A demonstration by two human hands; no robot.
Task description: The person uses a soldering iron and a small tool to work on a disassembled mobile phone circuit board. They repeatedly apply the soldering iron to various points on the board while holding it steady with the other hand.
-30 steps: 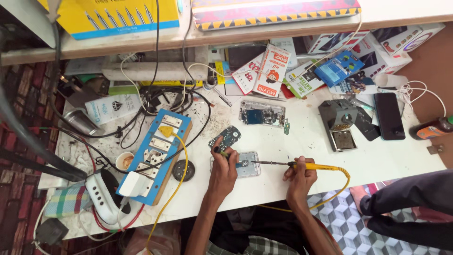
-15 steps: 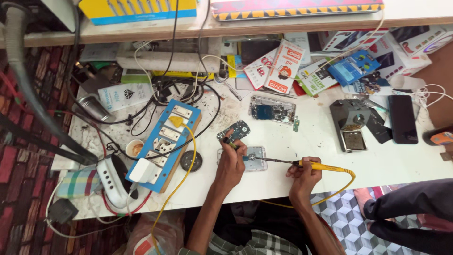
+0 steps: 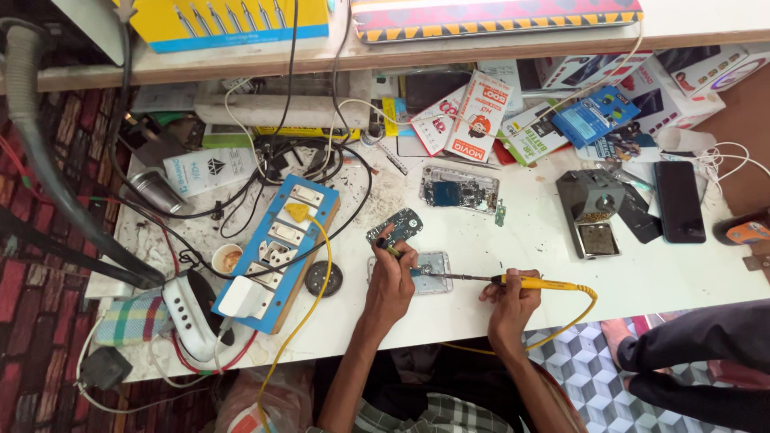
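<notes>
My right hand (image 3: 513, 303) grips a yellow-handled soldering iron (image 3: 539, 283) whose thin tip reaches left to a small clear-framed part (image 3: 433, 282) lying on the white table (image 3: 529, 240). My left hand (image 3: 391, 281) rests on that part's left side and pinches a small thin tool (image 3: 390, 249); what kind I cannot tell. Just above the left hand lies a small teal circuit board (image 3: 399, 224). The iron's yellow cord (image 3: 581, 309) loops off the table's front edge.
An opened phone body (image 3: 459, 188) lies behind the work spot. A blue switchboard (image 3: 279, 250) with cables sits to the left, and a metal stand (image 3: 589, 212) and a black phone (image 3: 678, 200) to the right. Boxes and packets line the back. Another person's leg (image 3: 690, 353) is at lower right.
The view has shifted a little. Both hands keep their grips, and the iron's tip stays at the small part.
</notes>
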